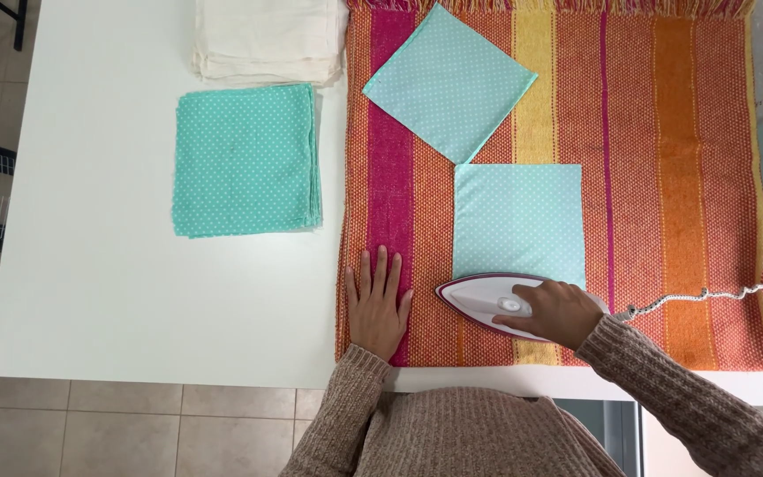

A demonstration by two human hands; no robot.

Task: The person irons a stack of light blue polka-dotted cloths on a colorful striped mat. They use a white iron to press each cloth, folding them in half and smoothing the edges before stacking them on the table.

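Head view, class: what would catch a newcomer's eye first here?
The striped orange, pink and yellow blanket covers the table's right half, with two pale dotted squares on it. The right hand grips a white iron at the nearer square's lower edge; the left hand lies flat beside.

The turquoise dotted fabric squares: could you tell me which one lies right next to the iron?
The single square lying straight on the striped rug, directly above the iron. The other single square is turned diamond-wise; the stack sits on the white table.
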